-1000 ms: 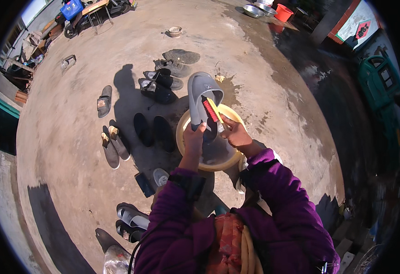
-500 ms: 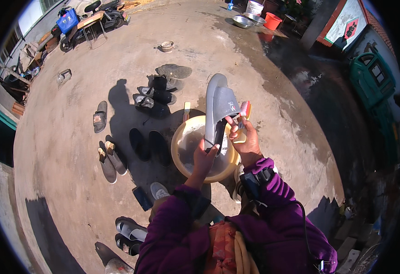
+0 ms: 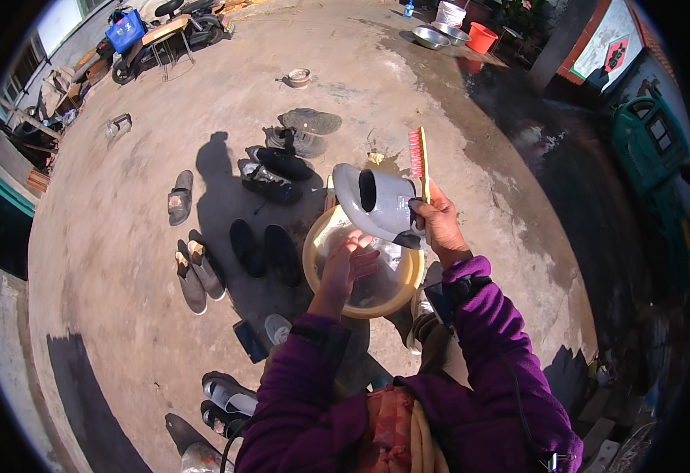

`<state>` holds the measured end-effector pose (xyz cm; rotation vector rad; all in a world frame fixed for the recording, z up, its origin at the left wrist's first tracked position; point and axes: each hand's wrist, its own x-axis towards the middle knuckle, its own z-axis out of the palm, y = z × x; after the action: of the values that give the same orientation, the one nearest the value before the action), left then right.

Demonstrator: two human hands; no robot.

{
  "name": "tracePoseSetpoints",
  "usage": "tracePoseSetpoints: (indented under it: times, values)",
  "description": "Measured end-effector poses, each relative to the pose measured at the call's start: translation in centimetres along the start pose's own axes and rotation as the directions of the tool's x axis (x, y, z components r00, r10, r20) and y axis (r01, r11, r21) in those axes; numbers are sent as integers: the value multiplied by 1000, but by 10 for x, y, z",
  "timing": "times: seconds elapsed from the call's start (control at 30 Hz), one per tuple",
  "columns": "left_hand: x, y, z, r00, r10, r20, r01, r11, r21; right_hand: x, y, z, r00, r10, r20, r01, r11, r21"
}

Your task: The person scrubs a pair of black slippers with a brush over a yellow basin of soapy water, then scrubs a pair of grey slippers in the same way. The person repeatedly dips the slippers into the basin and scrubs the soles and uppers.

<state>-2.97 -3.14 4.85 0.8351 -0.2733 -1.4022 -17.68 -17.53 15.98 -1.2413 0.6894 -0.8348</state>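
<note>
My right hand (image 3: pixel 443 225) grips a grey slide slipper (image 3: pixel 396 203) and a scrubbing brush (image 3: pixel 418 158) together. The slipper is tilted sideways above the far right part of the basin. Pink bristles and a yellow back show on the brush, which points upward past the fingers. Beneath the slipper, my left hand (image 3: pixel 347 264) is over the yellow basin (image 3: pixel 310 272) with its fingers apart and nothing in it. Cloudy, sudsy water lies in the basin.
Left of the basin stand dark slip-ons (image 3: pixel 282 254), grey shoes (image 3: pixel 193 280) and a single slipper (image 3: pixel 179 197). Several dark shoes (image 3: pixel 278 169) lie beyond. A phone-like dark slab (image 3: pixel 249 340) rests near my foot. Metal bowls (image 3: pixel 432 37) and a red bucket (image 3: pixel 481 37) are far off.
My left hand has let go of the slipper and dropped toward the basin. The slipper, upright before, is now tilted sideways in my right hand, with the brush turned upward.
</note>
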Motion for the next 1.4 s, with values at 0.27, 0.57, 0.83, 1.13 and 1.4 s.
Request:
tracePoseSetpoints:
  times: [0.27,0.57,0.83,1.13,1.4]
  values:
    - [-13,36,-12,968,-251,9,250,967,43,9,11,-36,907,161,390,-23,942,-334]
    - [4,-3,-11,959,32,-280,-64,992,-107,-7,32,-28,994,-83,67,106,850,-516]
    - [15,-3,-22,942,189,-277,-240,957,-164,-104,50,18,925,265,271,-16,741,-672]
    - [0,-9,-2,962,167,-214,-207,961,-183,-78,49,34,952,246,183,70,406,-911]
    - [-7,14,-15,989,0,-150,7,999,44,-80,49,8,897,367,245,197,164,-967]
